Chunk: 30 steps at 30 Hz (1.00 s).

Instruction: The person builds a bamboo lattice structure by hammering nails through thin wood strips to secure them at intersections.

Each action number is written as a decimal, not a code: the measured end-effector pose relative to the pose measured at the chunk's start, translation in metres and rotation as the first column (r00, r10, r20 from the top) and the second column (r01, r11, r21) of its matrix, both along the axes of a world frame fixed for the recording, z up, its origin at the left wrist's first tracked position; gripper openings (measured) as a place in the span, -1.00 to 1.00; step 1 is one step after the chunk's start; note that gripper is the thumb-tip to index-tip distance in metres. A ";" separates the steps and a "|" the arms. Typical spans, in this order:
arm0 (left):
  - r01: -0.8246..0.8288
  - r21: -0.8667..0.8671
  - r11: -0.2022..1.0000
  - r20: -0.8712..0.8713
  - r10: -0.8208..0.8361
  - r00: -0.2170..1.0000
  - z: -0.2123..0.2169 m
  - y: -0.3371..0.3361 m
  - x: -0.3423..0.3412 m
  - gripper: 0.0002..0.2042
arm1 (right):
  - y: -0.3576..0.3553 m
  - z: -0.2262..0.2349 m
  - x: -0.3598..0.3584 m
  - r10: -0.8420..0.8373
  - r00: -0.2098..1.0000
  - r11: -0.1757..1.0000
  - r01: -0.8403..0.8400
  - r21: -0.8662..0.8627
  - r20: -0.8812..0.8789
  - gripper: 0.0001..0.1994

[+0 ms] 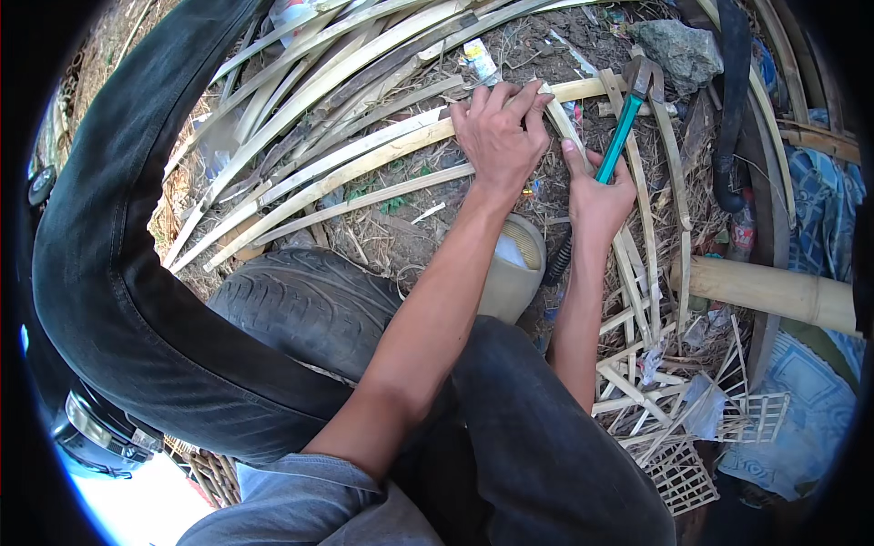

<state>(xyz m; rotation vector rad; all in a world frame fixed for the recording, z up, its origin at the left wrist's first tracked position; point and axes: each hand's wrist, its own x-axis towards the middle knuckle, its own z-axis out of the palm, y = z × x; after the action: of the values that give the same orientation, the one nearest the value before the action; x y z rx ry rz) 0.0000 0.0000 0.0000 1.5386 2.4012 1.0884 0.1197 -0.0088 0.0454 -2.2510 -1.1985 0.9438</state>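
My left hand [501, 136] is closed over light bamboo strips [382, 150], where a long strip meets a crosswise one. Its fingers press on the joint from above. In my right hand [601, 196] is a pair of pincers [617, 136] with teal handles, its dark metal head pointing up and away from me. My right thumb lies against the crosswise bamboo strip [557, 118] that runs down from the left hand's fingertips. The pincers' head rests beside another upright strip [635, 173]. What lies under the left palm is hidden.
Many long bamboo strips [319, 86] fan across the ground at the far left. A grey rock [678, 55] sits beyond the pincers. A tyre [300, 300] and a sandal [510, 273] are near my legs. At right lie a bamboo pole [765, 289], blue cloth [801, 400] and lattice pieces [678, 473].
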 end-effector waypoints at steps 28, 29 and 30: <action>0.147 -0.053 0.988 0.134 -0.139 0.981 0.020 -0.012 -0.010 -0.57 | -0.002 0.010 -0.006 -0.028 0.996 0.999 0.026 -0.021 -0.087 -0.56; 0.116 0.031 0.993 0.181 -0.120 0.976 0.019 -0.012 -0.009 -0.57 | -0.002 0.010 -0.006 -0.049 0.992 0.999 0.046 -0.029 -0.116 -0.57; 0.121 0.020 0.992 0.161 -0.123 0.979 0.023 -0.011 -0.006 -0.58 | -0.004 0.009 -0.007 -0.054 0.990 0.999 0.052 -0.014 -0.133 -0.59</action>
<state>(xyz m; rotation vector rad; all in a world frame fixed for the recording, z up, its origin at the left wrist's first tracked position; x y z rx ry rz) -0.0064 -0.0106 0.0225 1.5141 2.1687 1.1540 0.1132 -0.0131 0.0540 -2.1786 -1.0730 1.0640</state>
